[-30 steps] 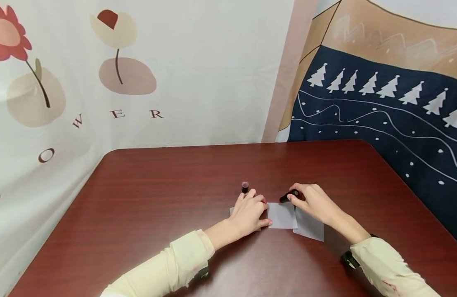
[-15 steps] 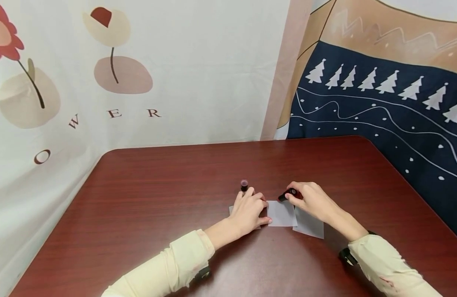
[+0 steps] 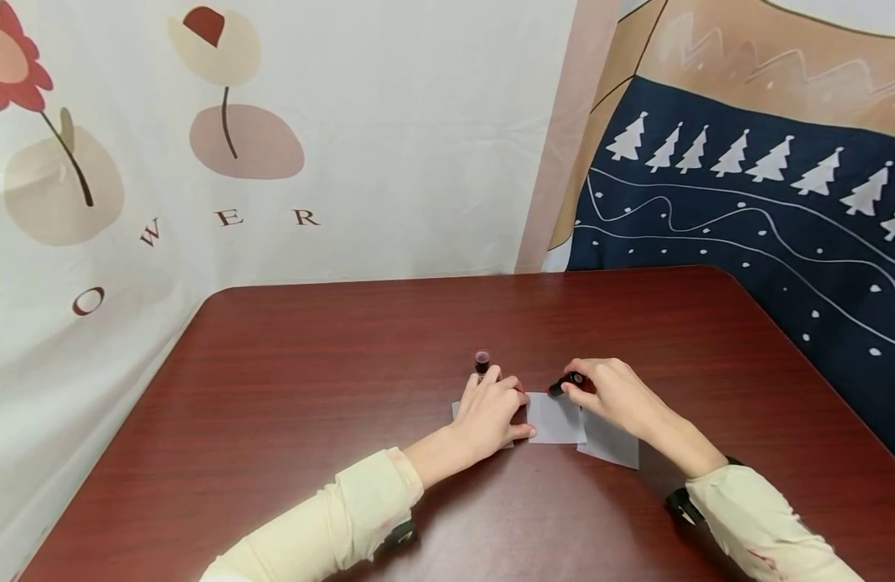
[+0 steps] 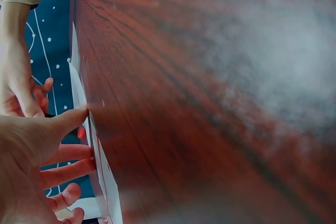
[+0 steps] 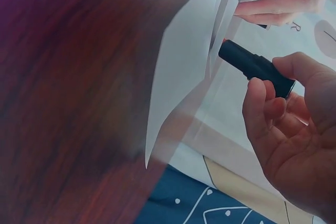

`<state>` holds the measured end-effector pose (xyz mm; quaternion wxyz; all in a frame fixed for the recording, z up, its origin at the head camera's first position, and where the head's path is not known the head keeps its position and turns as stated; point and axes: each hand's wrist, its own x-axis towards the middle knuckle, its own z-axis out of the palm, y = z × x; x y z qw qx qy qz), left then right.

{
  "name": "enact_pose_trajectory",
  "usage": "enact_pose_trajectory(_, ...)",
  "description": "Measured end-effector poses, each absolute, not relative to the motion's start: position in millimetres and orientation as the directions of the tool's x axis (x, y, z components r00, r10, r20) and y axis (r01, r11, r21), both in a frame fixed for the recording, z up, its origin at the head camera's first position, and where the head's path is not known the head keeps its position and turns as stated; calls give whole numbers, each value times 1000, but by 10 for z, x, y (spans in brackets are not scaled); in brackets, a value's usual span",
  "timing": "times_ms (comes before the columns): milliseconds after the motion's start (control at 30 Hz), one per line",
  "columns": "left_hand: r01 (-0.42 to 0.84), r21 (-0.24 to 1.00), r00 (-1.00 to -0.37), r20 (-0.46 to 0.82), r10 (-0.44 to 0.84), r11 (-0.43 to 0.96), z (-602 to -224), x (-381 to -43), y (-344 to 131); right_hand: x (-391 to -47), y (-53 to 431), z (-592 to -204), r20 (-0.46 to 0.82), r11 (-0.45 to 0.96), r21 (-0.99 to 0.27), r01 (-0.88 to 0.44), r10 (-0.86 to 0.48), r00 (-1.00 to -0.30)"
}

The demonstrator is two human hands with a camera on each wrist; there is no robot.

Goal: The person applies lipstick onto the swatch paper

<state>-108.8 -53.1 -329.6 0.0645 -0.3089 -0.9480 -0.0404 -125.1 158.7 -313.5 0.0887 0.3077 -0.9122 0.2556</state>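
My right hand [image 3: 622, 398] pinches a black lipstick [image 5: 254, 67] between thumb and fingers. The lipstick is tilted, its red tip [image 5: 224, 40] right at the far edge of the middle white paper [image 3: 555, 420]. My left hand [image 3: 485, 416] presses on the papers with fingers and thumb spread, the thumb at the middle sheet's left edge. Beneath that hand, another paper [image 3: 456, 409] is mostly hidden. A third paper [image 3: 610, 447] lies to the right, partly overlapped by the middle one. In the right wrist view, the near paper [image 5: 181, 51] curves up at its edge.
Just beyond my left fingers stands a small black tube with a pinkish clear top [image 3: 482, 362]. Everything lies on a glossy reddish-brown table [image 3: 331, 347]. Printed curtains [image 3: 418, 162] hang behind its far edge and down its right side.
The head view shifts slightly. Both hands keep almost the same places, with the lipstick tip still by the middle paper's far edge.
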Motion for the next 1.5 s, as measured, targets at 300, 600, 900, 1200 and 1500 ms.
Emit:
enact_pose_trajectory(300,590,31,-802,130,582,807,-3286,-1086,-518,-1239,1603,-3143,333,682,-391,-619,-522,-785)
enact_pose_trajectory(600,587,33,-805,128,579,809,-3276,-1097,-507,-1211,1617,-3147,361,666,-384,-640,-530,-768)
enact_pose_trajectory(900,582,33,-809,122,575,812,-3272,-1091,-518,-1174,1620,-3184,385,652,-377,-658,-536,-751)
enact_pose_trajectory(1200,589,37,-803,134,580,807,-3270,-1084,-520,-1141,1616,-3191,413,643,-367,-672,-535,-737)
enact_pose_trajectory(1500,586,44,-806,131,577,809,-3257,-1085,-526,-1132,1610,-3187,399,640,-385,-665,-535,-745)
